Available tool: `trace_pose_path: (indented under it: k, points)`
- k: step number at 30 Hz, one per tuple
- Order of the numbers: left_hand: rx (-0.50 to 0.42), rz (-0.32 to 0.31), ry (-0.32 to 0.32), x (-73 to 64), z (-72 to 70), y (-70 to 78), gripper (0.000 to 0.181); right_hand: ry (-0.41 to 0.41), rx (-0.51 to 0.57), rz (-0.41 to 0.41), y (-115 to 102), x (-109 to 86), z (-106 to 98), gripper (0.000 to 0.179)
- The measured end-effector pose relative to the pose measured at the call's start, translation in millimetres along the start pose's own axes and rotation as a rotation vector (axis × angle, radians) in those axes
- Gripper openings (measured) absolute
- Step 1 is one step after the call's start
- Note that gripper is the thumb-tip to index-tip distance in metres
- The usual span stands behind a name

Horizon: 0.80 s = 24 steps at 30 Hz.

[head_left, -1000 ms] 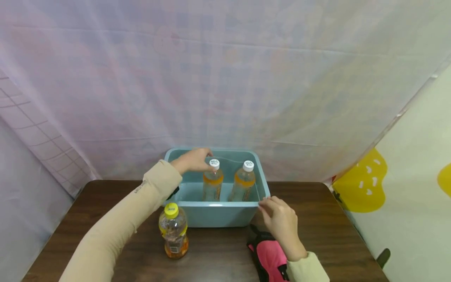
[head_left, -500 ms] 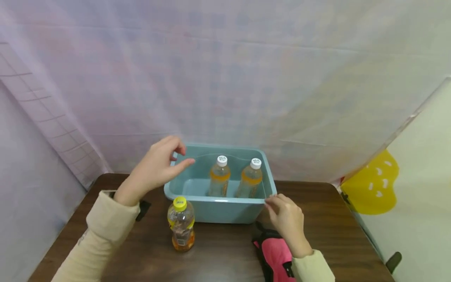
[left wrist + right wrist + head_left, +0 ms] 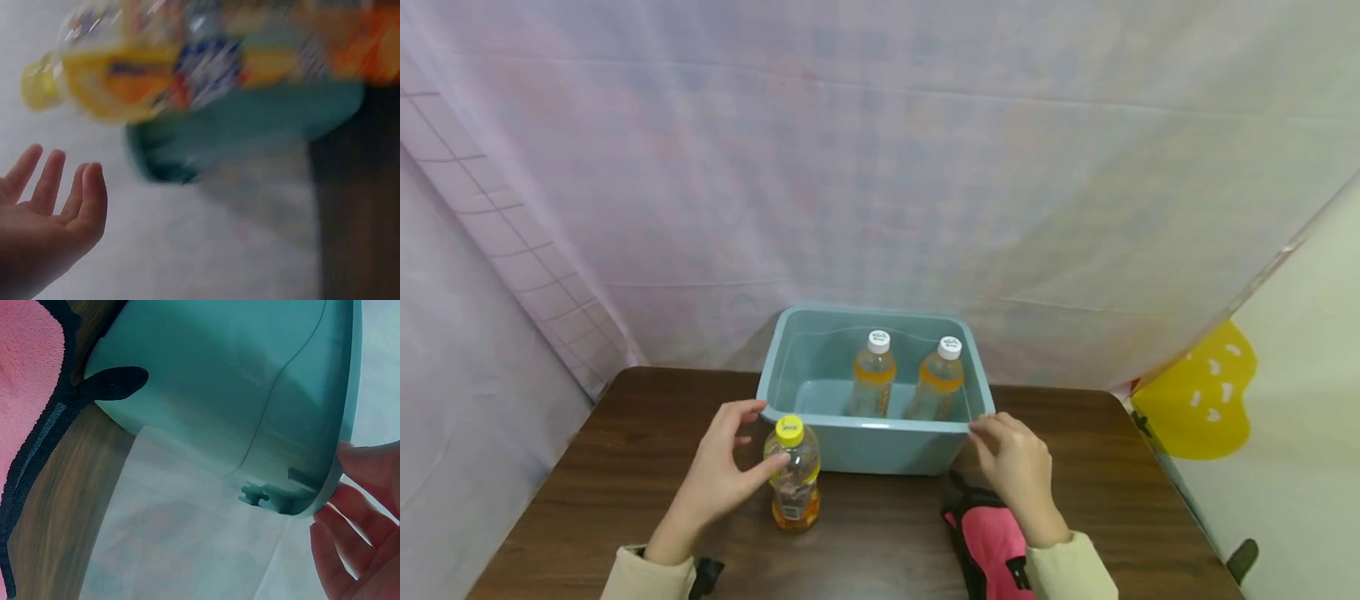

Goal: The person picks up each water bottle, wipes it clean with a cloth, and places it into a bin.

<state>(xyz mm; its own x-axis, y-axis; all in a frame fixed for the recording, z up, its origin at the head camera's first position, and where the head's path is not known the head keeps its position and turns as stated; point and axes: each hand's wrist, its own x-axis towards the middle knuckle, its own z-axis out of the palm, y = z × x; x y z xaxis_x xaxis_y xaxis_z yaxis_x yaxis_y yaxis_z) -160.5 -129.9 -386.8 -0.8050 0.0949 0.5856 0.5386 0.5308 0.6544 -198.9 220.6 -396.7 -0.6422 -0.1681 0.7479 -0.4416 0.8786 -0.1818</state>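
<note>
My left hand (image 3: 718, 467) is beside a bottle with a yellow cap (image 3: 793, 479), fingers spread and thumb across its near side. In the left wrist view a gap shows between the hand and that bottle (image 3: 156, 78), which is blurred. The bottle stands upright on the table, in front of a light blue plastic bin (image 3: 880, 450). Inside the bin stand two white-capped bottles, a left one (image 3: 874, 379) and a right one (image 3: 938, 383). My right hand (image 3: 1018, 467) pinches the bin's near right rim corner between thumb and fingers, clearly seen on the rim (image 3: 350, 394).
A pink item with black edging (image 3: 996, 542) lies on the brown wooden table (image 3: 880, 550), below my right hand. Pale patterned curtains (image 3: 880, 167) hang behind the bin. A yellow shape with white marks (image 3: 1198, 396) is on the right wall.
My left hand has left the white-capped bottle in the bin, moving left and toward me to the yellow-capped bottle. The right hand has kept its hold on the rim.
</note>
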Motion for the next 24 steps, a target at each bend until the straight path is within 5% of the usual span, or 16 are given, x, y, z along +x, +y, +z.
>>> trace_pose_path:
  k: [8, 24]
  points:
    - [-0.207, -0.18, -0.011, -22.9, 22.1, -10.6, 0.053, 0.005, 0.008, -0.001, 0, -0.5, 1, 0.016]
    - [-0.284, -0.249, 0.168, -27.5, 45.7, -17.6, 0.046, -0.002, 0.017, 0.029, 2, -2.8, 5, 0.015]
